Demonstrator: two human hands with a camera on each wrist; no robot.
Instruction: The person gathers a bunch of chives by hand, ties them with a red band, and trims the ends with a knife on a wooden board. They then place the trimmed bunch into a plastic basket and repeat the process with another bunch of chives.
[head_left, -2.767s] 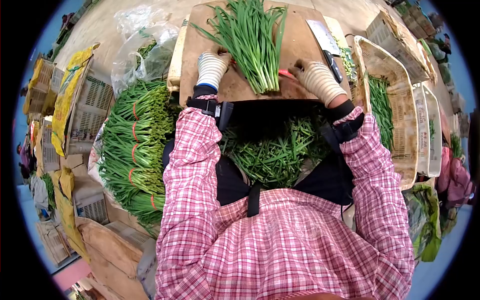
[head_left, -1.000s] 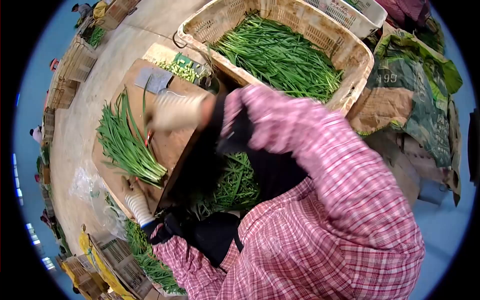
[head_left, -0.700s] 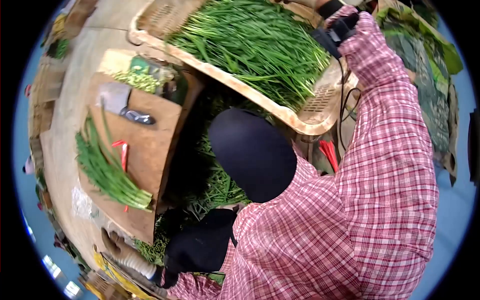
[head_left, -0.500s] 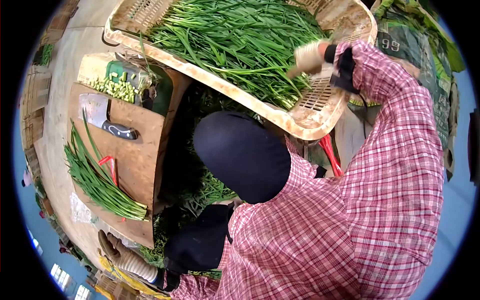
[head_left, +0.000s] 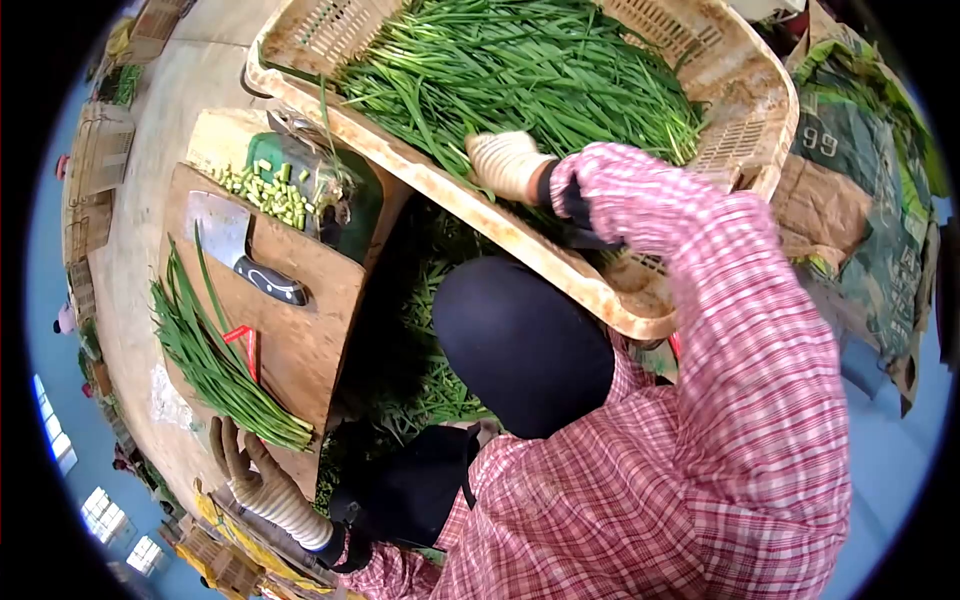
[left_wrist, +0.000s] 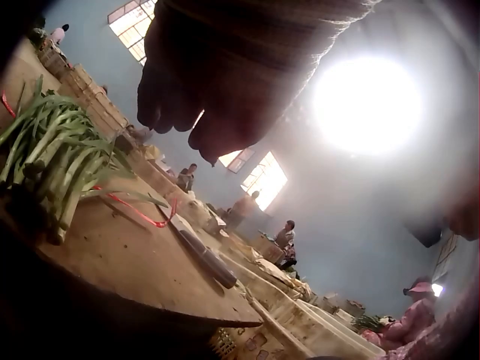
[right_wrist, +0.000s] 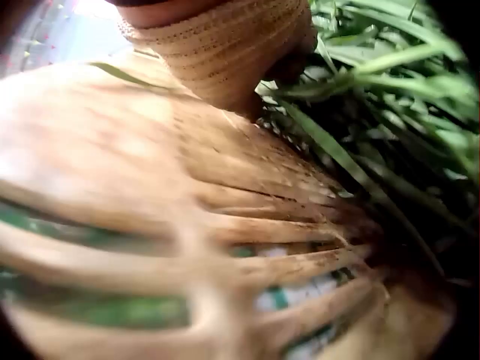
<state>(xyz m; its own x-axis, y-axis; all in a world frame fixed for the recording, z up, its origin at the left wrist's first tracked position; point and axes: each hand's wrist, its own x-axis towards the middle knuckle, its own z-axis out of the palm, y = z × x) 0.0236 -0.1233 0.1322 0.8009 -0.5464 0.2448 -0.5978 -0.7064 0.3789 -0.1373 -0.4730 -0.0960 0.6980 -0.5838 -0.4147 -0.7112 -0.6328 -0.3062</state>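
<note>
My gloved right hand point(head_left: 503, 163) reaches over the near wall of a stained plastic crate point(head_left: 560, 265) and touches the loose garlic chives point(head_left: 540, 80) piled inside. In the right wrist view its fingers run in among the leaves and are partly hidden; I cannot tell whether they grip any. My gloved left hand point(head_left: 262, 485) is held with its fingers spread beside the cut ends of a bunch of garlic chives point(head_left: 225, 375). That bunch lies on a wooden board point(head_left: 300, 345), over a red tie point(head_left: 243, 345). A cleaver point(head_left: 240, 250) lies flat behind it.
Short cut stem pieces point(head_left: 275, 195) sit beyond the board, beside a green container point(head_left: 345, 195). Trimmed leaves point(head_left: 430, 385) fill the space between board and legs. A knee point(head_left: 520, 345) stands close to the crate. A printed sack point(head_left: 865, 180) is at the right.
My right hand has left the board, gone across to the crate, and moved from its right end to the near wall. My left hand has come back toward the bunch. The view has turned right.
</note>
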